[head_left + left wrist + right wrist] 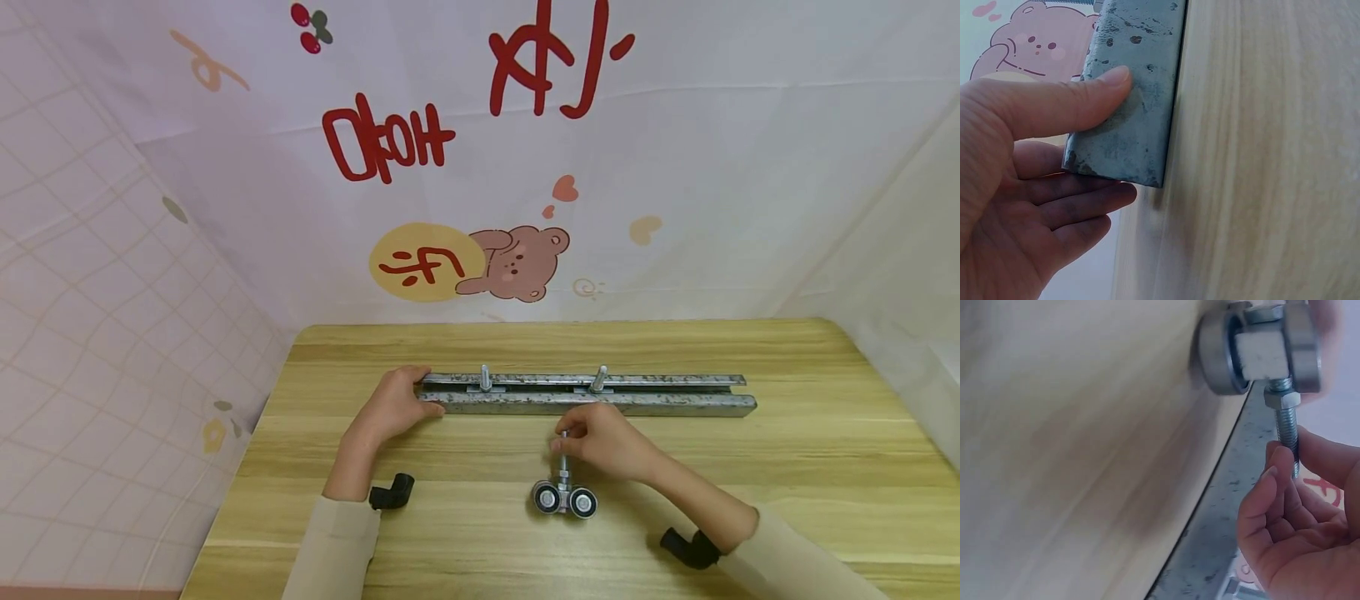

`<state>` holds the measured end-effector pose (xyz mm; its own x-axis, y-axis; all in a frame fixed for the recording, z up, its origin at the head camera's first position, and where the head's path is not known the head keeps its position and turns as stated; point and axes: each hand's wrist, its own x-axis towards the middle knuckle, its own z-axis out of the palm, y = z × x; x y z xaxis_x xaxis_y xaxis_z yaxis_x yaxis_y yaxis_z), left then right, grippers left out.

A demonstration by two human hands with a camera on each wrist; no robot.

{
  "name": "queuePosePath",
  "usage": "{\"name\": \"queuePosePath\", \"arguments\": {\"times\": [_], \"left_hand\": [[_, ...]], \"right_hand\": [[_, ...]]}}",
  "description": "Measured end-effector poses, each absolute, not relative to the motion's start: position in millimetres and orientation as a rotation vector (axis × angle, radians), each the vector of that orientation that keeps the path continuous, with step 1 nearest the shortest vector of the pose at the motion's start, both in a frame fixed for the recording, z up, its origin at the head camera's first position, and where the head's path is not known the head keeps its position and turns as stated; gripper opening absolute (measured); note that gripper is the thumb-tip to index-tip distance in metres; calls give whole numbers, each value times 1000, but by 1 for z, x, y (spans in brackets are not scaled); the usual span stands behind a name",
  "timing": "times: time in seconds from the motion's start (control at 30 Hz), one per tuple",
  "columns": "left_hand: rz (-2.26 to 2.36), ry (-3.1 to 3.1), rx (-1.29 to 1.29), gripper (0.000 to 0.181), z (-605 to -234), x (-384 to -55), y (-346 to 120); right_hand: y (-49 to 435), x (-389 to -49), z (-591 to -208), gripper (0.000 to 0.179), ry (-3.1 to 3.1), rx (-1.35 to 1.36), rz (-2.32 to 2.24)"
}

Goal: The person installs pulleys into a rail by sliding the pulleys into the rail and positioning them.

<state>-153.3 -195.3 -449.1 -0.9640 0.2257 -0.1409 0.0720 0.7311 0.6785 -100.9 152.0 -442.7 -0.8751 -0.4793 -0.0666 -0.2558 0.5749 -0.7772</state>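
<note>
A speckled grey metal channel rail (637,405) lies lengthwise across the table, its slot facing up. Two threaded bolts (485,378) stick up out of that slot. My left hand (392,405) grips the rail's left end, thumb on the near wall and fingers around the end and far side. In my right hand (603,442), thumb and fingers pinch the threaded stem of a roller trolley (564,492), just in front of the rail. Its wheels point toward me, and a nut (1282,399) sits on the stem close to the wheel block in the right wrist view.
The wood-grain table (465,550) meets a printed white cloth backdrop (712,167) along its back edge. Similar cloth hangs at the left and right sides. Black wrist-camera mounts (392,492) sit by both wrists.
</note>
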Motion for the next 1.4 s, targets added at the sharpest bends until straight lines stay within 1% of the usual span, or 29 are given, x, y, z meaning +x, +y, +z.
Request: {"name": "queuePosePath", "arguments": {"times": [0.27,0.53,0.77,1.0,1.2,1.4], "left_hand": [[1054,2718,229,78,-449,-154,-195],[1046,2727,238,77,-447,-153,-195],[1047,2725,238,77,-447,-152,-194],[1048,2722,235,78,-446,-151,-194],[1052,2718,235,77,-446,-150,-194],[1058,2714,232,77,-445,-150,-194]], "right_hand": [[150,-87,-429,19,2577,-629,-1249],[151,-79,-424,10,2555,-671,-1268],[151,-73,-418,8,2524,-847,-1258],[151,-67,-412,12,2610,-959,-1179],[153,-66,-416,13,2685,-1109,-1154],[159,-67,-422,19,2751,-1311,-1167]]}}
